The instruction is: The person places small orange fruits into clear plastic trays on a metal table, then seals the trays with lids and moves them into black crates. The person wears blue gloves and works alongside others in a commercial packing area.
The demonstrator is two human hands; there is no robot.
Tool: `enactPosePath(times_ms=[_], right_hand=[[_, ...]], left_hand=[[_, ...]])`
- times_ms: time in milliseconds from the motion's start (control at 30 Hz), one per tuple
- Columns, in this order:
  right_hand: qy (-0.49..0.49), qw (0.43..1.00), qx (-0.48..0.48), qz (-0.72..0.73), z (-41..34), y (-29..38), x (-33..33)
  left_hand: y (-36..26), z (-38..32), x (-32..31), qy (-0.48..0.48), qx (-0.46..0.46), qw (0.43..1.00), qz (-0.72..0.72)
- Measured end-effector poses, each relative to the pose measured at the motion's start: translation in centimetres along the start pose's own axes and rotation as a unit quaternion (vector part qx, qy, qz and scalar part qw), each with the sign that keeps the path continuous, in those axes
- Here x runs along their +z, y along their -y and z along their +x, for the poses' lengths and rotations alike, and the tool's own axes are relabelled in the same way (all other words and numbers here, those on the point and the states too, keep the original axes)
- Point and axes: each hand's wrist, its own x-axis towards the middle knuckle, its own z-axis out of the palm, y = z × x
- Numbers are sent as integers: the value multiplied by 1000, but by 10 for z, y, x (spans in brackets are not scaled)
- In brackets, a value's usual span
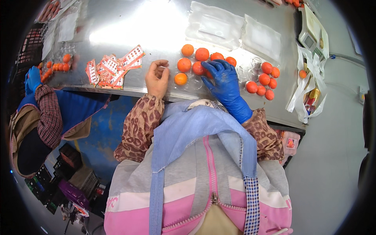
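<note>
My right hand (221, 79), in a blue rubber glove, curls over a clear plastic fruit tray (194, 83). Its thumb and fingers lie around an orange-red round fruit (209, 74), mostly covered by the glove. The index fingertip is against a neighbouring fruit (198, 68). Several more fruits sit in the tray, among them a paler orange one (180, 79) at its near left corner. My bare left hand (157, 79) rests at the table's front edge, left of the tray, fingers loosely bent and holding nothing visible.
Printed labels (111, 69) lie piled on the metal table (164, 29). Clear trays (214, 25) are stacked behind. Several loose-looking fruits (264, 79) sit right, before a scale (311, 35) and white plastic bag (308, 85). A co-worker's blue-gloved hand (33, 79) is far left.
</note>
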Motion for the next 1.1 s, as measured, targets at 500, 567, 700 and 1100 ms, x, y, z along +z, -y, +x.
enactPosePath(times_ms=[500, 567, 700, 1100], right_hand=[[46, 990, 135, -17, 21, 22, -1], [-58, 979, 178, 79, 9, 14, -12], [-114, 931, 326, 118, -9, -35, -49], [34, 958, 283, -42, 1, -130, -47]], left_hand=[[3, 15, -34, 221, -118, 965, 76], [3, 17, -35, 230, -118, 963, 79], [3, 20, -36, 241, -112, 961, 76], [-1, 11, -26, 133, -110, 983, 58]])
